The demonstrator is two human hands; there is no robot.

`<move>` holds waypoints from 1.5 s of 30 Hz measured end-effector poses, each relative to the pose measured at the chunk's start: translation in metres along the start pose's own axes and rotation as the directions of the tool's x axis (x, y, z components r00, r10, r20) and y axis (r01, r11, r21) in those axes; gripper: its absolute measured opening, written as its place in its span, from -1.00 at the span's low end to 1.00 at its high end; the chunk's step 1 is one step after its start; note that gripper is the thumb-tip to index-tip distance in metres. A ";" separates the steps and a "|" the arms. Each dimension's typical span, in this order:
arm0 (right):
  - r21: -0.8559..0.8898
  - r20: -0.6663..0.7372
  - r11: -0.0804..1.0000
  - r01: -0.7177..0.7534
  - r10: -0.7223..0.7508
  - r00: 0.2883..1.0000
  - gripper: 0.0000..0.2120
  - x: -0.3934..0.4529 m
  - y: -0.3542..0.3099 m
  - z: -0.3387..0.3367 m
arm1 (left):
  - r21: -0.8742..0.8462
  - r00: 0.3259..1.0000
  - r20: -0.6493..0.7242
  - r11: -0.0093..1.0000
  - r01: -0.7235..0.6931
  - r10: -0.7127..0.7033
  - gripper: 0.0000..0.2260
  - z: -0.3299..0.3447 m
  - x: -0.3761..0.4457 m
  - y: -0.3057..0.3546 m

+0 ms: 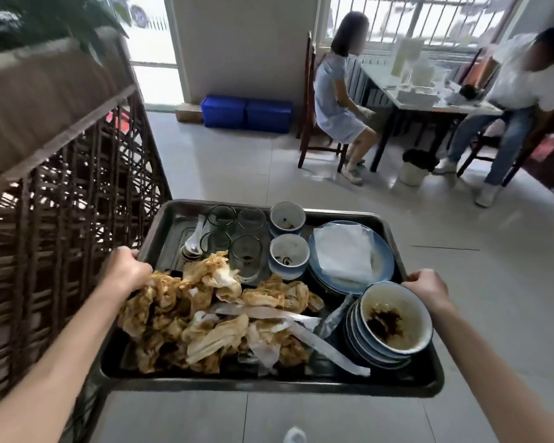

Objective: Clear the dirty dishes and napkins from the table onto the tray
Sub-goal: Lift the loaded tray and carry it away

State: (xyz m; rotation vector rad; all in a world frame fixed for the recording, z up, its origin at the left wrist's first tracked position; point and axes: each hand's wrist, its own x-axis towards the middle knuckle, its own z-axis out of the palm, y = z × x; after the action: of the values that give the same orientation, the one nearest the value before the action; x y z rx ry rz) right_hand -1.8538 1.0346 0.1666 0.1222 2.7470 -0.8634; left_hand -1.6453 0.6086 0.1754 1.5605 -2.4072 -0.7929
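So the big dark rectangular metal tray (pixel 406 383) is up in the air over the pale tiled floor (pixel 461 282), carried from both short sides. The left hand (pixel 127 271) is curled over the tray's left rim, fingers wrapped down and tucked in against the heap of crumpled, sauce-stained paper napkins (pixel 211 314), which fills the near-left half of the tray and touches those knuckles. The right hand (pixel 427 287) is clamped on the tray's right rim, thumb on top, the rest of the fingers hidden under the edge, and the stack of blue-rimmed white bowls (pixel 394 324) with dark sauce dregs sits just beside it, basically touching the wrist. Further along the tray's right side there's a stack of blue plates (pixel 383 266) with a folded white napkin (pixel 346 251) on top. Toward the tray's far edge: two small blue-and-white cups (pixel 288 238), four clear glasses (pixel 237 238) in a square, and white ceramic spoons (pixel 194 238) at the far left. Left of the tray is a dark wooden lattice screen (pixel 61 203); beyond the tray's far edge, two people sit at a table (pixel 429 103).
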 end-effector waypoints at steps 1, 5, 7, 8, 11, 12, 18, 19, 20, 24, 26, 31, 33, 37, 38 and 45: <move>0.003 0.005 1.000 0.004 -0.004 1.000 -0.89 0.024 -0.013 -0.001 | -0.006 1.000 -0.008 1.000 0.009 -0.009 -0.73 0.005 0.019 0.015; -0.018 0.023 1.000 0.015 -0.015 1.000 -0.88 0.124 -0.075 -0.001 | -0.031 0.999 -0.020 0.999 0.044 -0.045 -0.73 0.028 0.101 0.075; -0.028 0.028 0.999 0.022 -0.021 0.999 -0.88 0.170 -0.106 0.000 | -0.029 0.998 -0.017 0.998 0.060 -0.061 -0.75 0.037 0.140 0.101; -0.033 0.030 0.999 0.029 -0.028 0.999 -0.89 0.191 -0.121 0.002 | -0.026 0.998 -0.019 0.998 0.059 -0.059 -0.76 0.042 0.159 0.112; -0.024 0.033 0.999 0.037 -0.036 0.999 -0.90 0.270 -0.177 0.017 | -0.017 0.998 -0.029 0.998 0.054 -0.054 -0.80 0.058 0.236 0.151; -0.021 0.028 0.999 0.038 -0.037 0.999 -0.90 0.293 -0.196 0.023 | -0.022 0.998 -0.030 0.999 0.049 -0.050 -0.81 0.062 0.263 0.162; 0.012 0.037 1.000 0.013 -0.014 0.999 -0.96 0.420 -0.306 0.065 | -0.026 1.000 -0.030 1.000 0.000 -0.001 -0.85 0.074 0.423 0.238; 0.025 0.041 1.000 0.012 -0.013 0.999 -0.95 0.443 -0.325 0.071 | -0.022 0.999 -0.032 1.000 -0.005 0.004 -0.86 0.073 0.450 0.252; 0.038 0.039 0.999 0.008 -0.010 0.999 -0.95 0.465 -0.344 0.076 | -0.013 1.000 -0.029 1.000 -0.004 0.004 -0.87 0.073 0.475 0.264; 0.092 0.055 0.996 -0.009 0.004 0.998 -0.93 0.554 -0.420 0.098 | 0.031 1.000 -0.019 0.999 -0.010 0.011 -0.88 0.075 0.575 0.317; 0.095 0.076 0.995 0.000 -0.008 0.997 -0.92 0.590 -0.453 0.107 | 0.051 1.000 -0.015 0.999 -0.010 0.011 -0.89 0.079 0.614 0.337; 0.085 0.060 0.995 0.060 -0.065 0.996 -0.90 0.717 -0.550 0.137 | 0.009 0.999 -0.022 0.999 0.032 -0.032 -0.84 0.103 0.749 0.403; 0.064 0.073 0.995 0.082 -0.087 0.994 -0.75 0.767 -0.589 0.149 | -0.014 0.998 -0.023 0.999 0.052 -0.053 -0.82 0.113 0.798 0.427; 0.043 0.063 0.994 0.098 -0.101 0.993 -0.70 0.865 -0.675 0.167 | -0.036 0.995 -0.038 0.995 0.096 -0.097 -0.75 0.125 0.902 0.484; 0.034 0.061 0.995 0.092 -0.094 0.994 -0.70 0.889 -0.695 0.171 | -0.039 0.993 -0.039 0.993 0.114 -0.116 -0.73 0.128 0.929 0.497; -0.028 0.095 0.992 0.122 -0.119 0.988 -0.79 1.050 -0.826 0.207 | -0.042 0.988 -0.033 0.988 0.152 -0.153 -0.72 0.154 1.111 0.587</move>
State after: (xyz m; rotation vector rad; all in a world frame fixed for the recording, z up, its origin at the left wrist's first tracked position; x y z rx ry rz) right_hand -2.9491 0.2419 0.1747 -0.0898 2.7023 -0.8306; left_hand -2.6662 -0.1392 0.1861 1.7445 -2.2541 -0.8268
